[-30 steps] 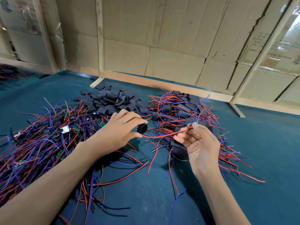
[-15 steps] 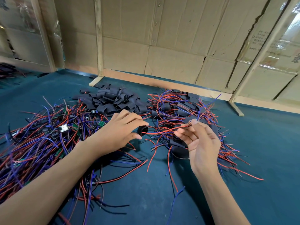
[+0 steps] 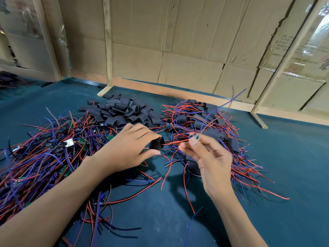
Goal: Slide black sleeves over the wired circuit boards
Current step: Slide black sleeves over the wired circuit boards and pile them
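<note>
My left hand (image 3: 128,148) pinches a short black sleeve (image 3: 157,143) between thumb and fingers, its open end facing right. My right hand (image 3: 211,157) pinches a small green circuit board (image 3: 194,137) at its fingertips, a hand's width right of the sleeve. A red wire (image 3: 173,142) runs from the board into the sleeve's mouth, and a blue wire (image 3: 222,106) flicks up from the board toward the back right.
A heap of loose black sleeves (image 3: 122,113) lies behind my hands. Bare wired boards (image 3: 44,148) are piled at the left, and sleeved ones (image 3: 204,122) at the right. Green table cloth (image 3: 284,157) spreads around; cardboard walls (image 3: 178,50) on wooden battens stand behind.
My right hand has turned and lifted the board's end, so its blue wire now swings up into the air. The left hand still holds the sleeve in about the same place.
</note>
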`<action>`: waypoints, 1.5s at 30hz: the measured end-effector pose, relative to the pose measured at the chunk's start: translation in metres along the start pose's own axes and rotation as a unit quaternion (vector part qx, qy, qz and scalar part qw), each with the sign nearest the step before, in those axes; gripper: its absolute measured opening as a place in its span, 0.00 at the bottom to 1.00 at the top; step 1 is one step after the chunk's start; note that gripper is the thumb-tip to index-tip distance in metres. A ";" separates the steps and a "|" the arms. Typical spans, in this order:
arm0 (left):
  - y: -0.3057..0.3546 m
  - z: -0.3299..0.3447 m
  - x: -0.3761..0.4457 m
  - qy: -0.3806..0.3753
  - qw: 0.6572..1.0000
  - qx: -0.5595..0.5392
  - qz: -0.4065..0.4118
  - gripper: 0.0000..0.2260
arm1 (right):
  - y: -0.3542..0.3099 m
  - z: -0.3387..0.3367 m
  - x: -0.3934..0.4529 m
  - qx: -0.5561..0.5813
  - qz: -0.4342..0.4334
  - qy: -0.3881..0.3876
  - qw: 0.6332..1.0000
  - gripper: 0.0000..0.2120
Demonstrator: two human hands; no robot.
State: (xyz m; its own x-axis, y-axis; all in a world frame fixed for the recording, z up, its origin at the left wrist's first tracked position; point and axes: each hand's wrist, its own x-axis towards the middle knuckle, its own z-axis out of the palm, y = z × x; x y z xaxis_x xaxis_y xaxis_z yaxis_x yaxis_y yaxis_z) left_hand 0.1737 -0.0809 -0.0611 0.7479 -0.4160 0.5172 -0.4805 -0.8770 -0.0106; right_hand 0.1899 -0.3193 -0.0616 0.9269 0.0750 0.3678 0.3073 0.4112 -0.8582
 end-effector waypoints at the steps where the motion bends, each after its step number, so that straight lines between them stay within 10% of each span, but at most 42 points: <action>1: 0.002 -0.003 0.002 0.017 1.000 0.008 0.011 0.24 | 0.002 0.001 -0.002 -0.018 0.003 -0.017 1.000 0.05; 12: 0.024 -0.008 0.005 0.096 0.992 -0.054 0.058 0.18 | 0.004 0.007 -0.010 -0.103 0.041 -0.115 0.987 0.07; 29: 0.030 -0.006 0.004 0.106 0.990 -0.054 0.073 0.17 | 0.005 0.010 -0.005 0.009 0.150 -0.036 0.988 0.05; 37: 0.036 -0.007 0.010 0.083 0.993 0.002 0.078 0.19 | 0.005 0.006 -0.006 -0.109 0.096 -0.025 0.989 0.10; 45: 0.002 -0.014 0.044 -0.216 0.972 0.020 -0.092 0.45 | -0.010 -0.004 0.008 0.034 0.110 0.109 0.987 0.10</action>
State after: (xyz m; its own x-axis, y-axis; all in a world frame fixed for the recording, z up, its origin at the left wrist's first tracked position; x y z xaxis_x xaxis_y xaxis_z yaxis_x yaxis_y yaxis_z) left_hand 0.1990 -0.0970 -0.0263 0.9462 -0.3057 0.1059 -0.3086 -0.9511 0.0110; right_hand 0.1947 -0.3262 -0.0516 0.9962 -0.0250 0.0836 0.0856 0.4671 -0.8800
